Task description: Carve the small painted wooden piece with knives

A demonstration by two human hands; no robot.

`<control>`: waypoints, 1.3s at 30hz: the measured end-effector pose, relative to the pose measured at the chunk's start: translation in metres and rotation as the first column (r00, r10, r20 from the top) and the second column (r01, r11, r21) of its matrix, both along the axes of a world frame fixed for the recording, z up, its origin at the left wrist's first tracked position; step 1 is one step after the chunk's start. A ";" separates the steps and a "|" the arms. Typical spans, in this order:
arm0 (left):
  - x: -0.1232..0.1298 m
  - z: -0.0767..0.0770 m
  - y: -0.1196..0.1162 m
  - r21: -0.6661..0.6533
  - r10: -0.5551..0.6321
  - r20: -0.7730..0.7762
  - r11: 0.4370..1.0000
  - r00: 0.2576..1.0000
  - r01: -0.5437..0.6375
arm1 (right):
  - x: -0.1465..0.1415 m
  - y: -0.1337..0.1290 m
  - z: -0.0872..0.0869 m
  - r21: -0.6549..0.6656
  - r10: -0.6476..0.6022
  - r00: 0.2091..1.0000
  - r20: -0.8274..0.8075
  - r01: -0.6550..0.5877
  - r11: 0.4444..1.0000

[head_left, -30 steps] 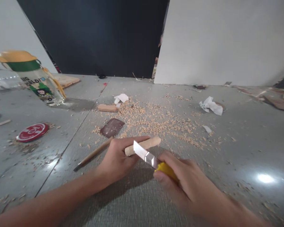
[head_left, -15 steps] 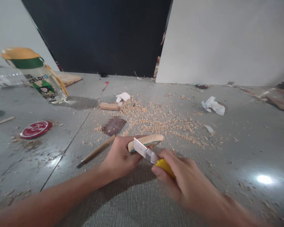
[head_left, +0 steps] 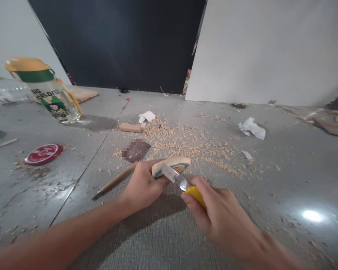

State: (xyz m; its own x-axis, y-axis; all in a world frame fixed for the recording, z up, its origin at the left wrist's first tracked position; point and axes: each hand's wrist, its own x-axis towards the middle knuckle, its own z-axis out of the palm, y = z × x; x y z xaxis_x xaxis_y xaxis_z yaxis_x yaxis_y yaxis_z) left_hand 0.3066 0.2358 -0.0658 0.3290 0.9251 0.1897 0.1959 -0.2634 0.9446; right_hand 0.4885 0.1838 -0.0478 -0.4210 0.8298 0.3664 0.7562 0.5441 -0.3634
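Observation:
My left hand is closed round a pale piece of wood with a green line along its side. In my right hand is a yellow-handled utility knife, its blade lying against the near side of the wood. Just left of my left hand, a thin wooden-handled tool with a dark tip rests on the table. Beyond the hands lies a dark brown flat piece, partly blurred out.
Wood shavings spread across the grey table. A small wood block and white paper scraps lie behind. At left are a red round lid and a yellow-topped bottle; crumpled tissue is at right.
The piece of wood has turned in my left hand, so more of its green-lined side shows. The knife blade has shifted slightly right and down along it.

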 end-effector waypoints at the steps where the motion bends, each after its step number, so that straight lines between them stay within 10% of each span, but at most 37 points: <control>1: 0.000 -0.001 0.001 -0.011 -0.004 -0.002 1.000 1.000 0.004 | 0.000 0.000 -0.001 0.003 -0.009 1.000 0.004 0.009 1.000; 8: -0.002 -0.003 0.009 -0.082 0.227 0.085 0.972 0.970 -0.220 | 0.015 0.006 -0.008 -0.030 -0.127 0.991 -0.029 0.126 0.992; 39: -0.001 -0.003 -0.003 0.081 0.062 -0.086 0.995 0.994 -0.055 | -0.004 0.001 -0.003 -0.266 -0.045 0.995 -0.086 0.021 0.964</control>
